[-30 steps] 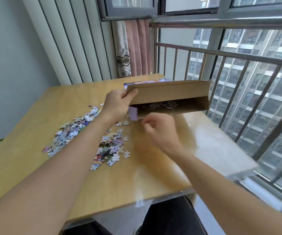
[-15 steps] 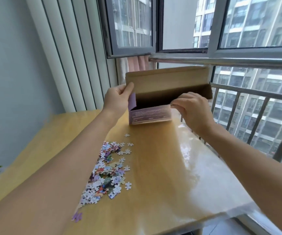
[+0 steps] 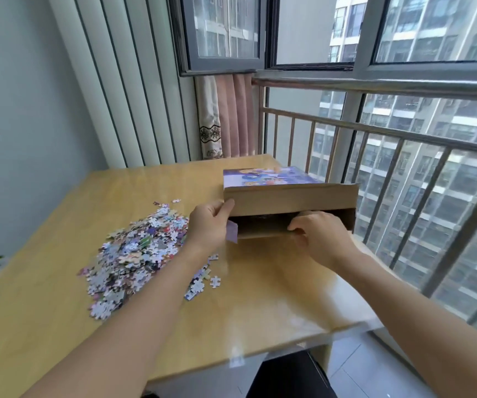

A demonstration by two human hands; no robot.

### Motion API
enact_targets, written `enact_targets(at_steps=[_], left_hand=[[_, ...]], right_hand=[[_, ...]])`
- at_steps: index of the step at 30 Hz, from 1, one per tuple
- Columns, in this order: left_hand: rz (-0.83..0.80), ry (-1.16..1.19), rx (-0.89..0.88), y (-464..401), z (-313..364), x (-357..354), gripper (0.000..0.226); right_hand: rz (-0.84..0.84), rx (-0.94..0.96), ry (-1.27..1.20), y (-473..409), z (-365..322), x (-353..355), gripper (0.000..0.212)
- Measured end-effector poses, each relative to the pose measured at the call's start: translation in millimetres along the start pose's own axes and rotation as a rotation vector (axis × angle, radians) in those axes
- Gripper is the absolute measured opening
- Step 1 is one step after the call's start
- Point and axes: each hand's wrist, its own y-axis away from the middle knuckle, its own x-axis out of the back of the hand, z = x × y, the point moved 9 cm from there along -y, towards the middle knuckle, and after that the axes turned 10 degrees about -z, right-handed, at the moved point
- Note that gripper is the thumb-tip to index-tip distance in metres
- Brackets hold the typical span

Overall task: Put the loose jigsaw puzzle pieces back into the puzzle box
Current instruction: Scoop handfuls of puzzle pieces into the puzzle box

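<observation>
- Clearly, in the head view, the puzzle box (image 3: 289,202) lies flat on the far right part of the tabletop (image 3: 260,297), its open end facing the person and its printed lid uppermost.
- Left hand (image 3: 210,225) grips the box's near-left corner, thumb on the raised top flap, fingers curled round the side by the purple tab.
- Right hand (image 3: 322,235) pinches the lower cardboard flap at the mouth, fingers curled over its edge.
- Loose puzzle pieces (image 3: 136,254) lie heaped on the tabletop left of the box, with a few strays near the left forearm.
- Thin cardboard like this probably feels light and flexes easily; flaps would bend or crease if pulled hard, so holding at corners and folds looks wisest.
- Pieces are likely light, stiff and small; scooping handfuls from the heap's edge should suit better than pinching singles, and they may slide on the glossy top.
</observation>
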Motion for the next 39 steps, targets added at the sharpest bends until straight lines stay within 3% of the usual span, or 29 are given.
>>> enact_targets(at_steps=[3,7,9,11,14,16,18,20,23,29,34,39], left_hand=[[-0.057,-0.023,-0.008,24.6,-18.2,-24.3,0.052],[-0.199,-0.089,-0.057,46.8,-21.0,-49.2,0.049],[-0.261,-0.13,-0.065,51.9,-17.7,-49.5,0.034],[-0.313,-0.217,-0.067,59.0,-15.6,-35.4,0.004],[-0.273,-0.47,-0.176,69.4,-15.4,1.4,0.059],[-0.193,-0.741,-0.117,82.7,-35.5,34.4,0.096],[-0.146,-0.981,0.096,97.5,-72.8,67.1,0.125],[-0.092,-0.98,0.311,116.6,-109.9,100.4,0.142],[-0.027,-0.83,0.431,129.5,-138.3,132.3,0.155],[-0.022,-0.774,0.183,83.7,-142.2,142.0,0.148],[0.026,-0.706,0.101,41.5,-147.5,155.4,0.122],[0.065,-0.564,0.016,39.3,-139.2,162.5,0.095]], right_hand=[[-0.165,-0.123,-0.234,12.4,12.0,-15.7,0.01],[-0.338,-0.086,-0.443,22.1,-9.4,-2.1,0.015],[-0.438,-0.047,-0.618,24.3,-34.9,8.0,0.011],[-0.483,0.008,-0.833,23.5,-70.1,13.4,0.007],[-0.421,0.07,-0.875,18.7,-121.8,-5.2,0.026],[-0.449,0.019,-0.688,19.9,-154.0,-46.5,0.068],[-0.56,-0.113,-0.563,26.4,-168.7,-91.7,0.11],[-0.614,-0.194,-0.496,27.2,-172.5,-121.5,0.135],[-0.59,-0.151,-0.381,9.6,-181.1,-139.6,0.139],[-0.472,-0.072,-0.396,-53.0,-203.8,-151.2,0.119],[-0.441,-0.082,-0.616,-93.9,-201.2,-150.2,0.113],[-0.456,-0.069,-0.609,-101.6,-204.6,-134.2,0.117]])
